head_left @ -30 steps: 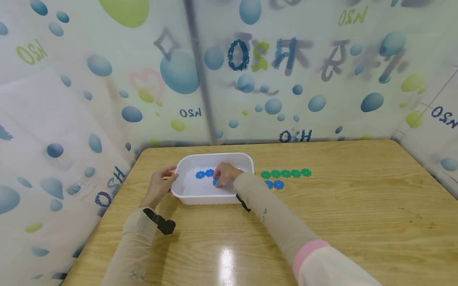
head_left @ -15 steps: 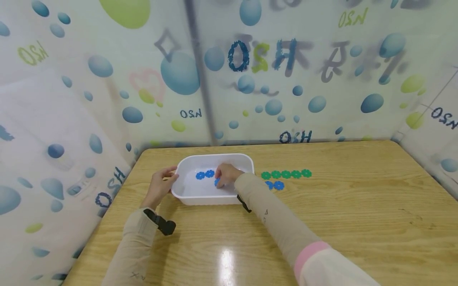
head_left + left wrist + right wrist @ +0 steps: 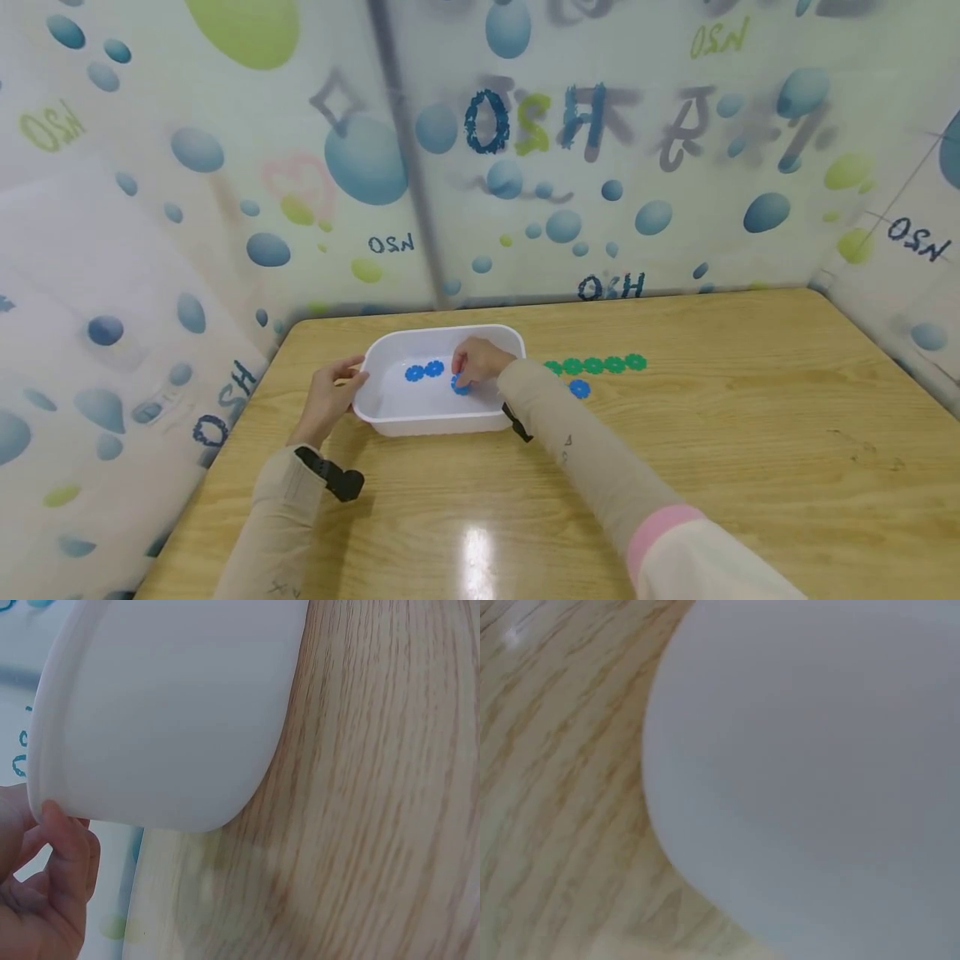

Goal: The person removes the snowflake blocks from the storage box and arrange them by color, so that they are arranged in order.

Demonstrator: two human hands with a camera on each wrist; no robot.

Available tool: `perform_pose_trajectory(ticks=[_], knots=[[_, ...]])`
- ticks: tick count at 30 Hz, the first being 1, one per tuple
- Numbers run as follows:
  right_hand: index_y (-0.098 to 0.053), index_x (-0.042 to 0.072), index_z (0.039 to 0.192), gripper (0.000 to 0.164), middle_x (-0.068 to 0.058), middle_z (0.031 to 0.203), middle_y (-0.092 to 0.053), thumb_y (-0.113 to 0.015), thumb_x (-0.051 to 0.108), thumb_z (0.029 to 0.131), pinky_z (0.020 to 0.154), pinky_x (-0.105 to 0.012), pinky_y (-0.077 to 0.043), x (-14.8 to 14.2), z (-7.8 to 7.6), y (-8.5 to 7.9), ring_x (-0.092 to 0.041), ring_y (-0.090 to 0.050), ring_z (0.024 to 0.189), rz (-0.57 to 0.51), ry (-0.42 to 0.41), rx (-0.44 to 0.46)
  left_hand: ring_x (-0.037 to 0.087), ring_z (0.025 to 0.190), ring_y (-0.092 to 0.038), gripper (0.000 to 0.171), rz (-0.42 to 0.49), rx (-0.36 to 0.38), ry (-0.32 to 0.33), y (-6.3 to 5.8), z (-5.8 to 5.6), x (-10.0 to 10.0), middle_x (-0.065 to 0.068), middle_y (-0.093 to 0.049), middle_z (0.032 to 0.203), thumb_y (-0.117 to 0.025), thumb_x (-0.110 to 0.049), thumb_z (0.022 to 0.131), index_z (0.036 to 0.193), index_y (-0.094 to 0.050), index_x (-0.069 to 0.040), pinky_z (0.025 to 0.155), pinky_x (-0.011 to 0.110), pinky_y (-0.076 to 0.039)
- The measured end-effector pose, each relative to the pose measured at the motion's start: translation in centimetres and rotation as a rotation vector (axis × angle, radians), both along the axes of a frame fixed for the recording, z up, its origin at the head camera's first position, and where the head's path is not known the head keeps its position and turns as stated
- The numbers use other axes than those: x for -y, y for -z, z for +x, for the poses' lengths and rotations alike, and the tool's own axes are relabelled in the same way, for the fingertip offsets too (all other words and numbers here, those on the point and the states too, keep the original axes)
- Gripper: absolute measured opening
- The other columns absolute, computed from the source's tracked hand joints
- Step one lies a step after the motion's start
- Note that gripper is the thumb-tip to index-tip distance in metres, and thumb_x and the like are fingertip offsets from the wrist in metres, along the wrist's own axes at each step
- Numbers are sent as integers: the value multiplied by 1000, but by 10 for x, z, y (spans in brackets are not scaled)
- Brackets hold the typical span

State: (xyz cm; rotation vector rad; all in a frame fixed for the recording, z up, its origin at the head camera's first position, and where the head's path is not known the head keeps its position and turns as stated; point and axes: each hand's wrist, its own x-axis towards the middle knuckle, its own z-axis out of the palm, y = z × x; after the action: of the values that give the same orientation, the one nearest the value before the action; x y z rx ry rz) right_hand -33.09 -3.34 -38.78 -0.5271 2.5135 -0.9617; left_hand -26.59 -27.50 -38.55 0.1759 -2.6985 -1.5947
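In the head view my left hand (image 3: 327, 398) holds the left end of a white plastic tub (image 3: 438, 425). The left wrist view shows the thumb and fingers (image 3: 69, 859) pinching its rim at the corner. My right hand (image 3: 480, 360) reaches into the tub, its fingertips down on a blue flower-shaped disc (image 3: 460, 387), which they partly cover. To its left on the tub floor lie two more blue flower discs (image 3: 425, 371), side by side. Only the tub's smooth outer wall (image 3: 795, 765) and wood show in the right wrist view; the hand is out of sight there.
Right of the tub, a row of several green flower discs (image 3: 594, 365) lies on the wooden table (image 3: 750, 433). In front of that row is a blue flower disc (image 3: 579, 389), beside the right sleeve. A curtain with printed drops (image 3: 564, 226) hangs behind the table.
The head view has shifted slightly. My right hand and the blue disc under its fingers have moved a little rightward in the tub. The right sleeve now hides one blue disc on the table.
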Motion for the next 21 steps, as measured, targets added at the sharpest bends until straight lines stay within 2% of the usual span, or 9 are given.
perform_pose_trajectory(ticks=[7,14,21], knots=[[-59,3,85,11,-3,75,-55,-66,6,78,60,-19,-44,-6,3,-13,-13,-52,65,-35,-32,-3,12,70,-52,42,-7,-1,0,2,-1,1,17,-45,105,-51,-12,90,129,-42,-1,50,24,-49],[-59,2,88,12,-6,79,-57,-65,7,79,64,-22,-48,-12,6,-20,-16,-55,70,-144,-42,27,12,69,-53,42,-26,-6,12,1,-1,2,18,-45,105,-50,-12,90,129,-42,0,50,24,-48],[-59,4,90,14,-6,84,-57,-66,6,79,66,-23,-50,-25,9,-31,-16,-57,74,-237,-38,17,12,68,-52,41,-31,-16,7,-1,0,2,18,-46,104,-50,-11,90,129,-43,0,50,24,-48]])
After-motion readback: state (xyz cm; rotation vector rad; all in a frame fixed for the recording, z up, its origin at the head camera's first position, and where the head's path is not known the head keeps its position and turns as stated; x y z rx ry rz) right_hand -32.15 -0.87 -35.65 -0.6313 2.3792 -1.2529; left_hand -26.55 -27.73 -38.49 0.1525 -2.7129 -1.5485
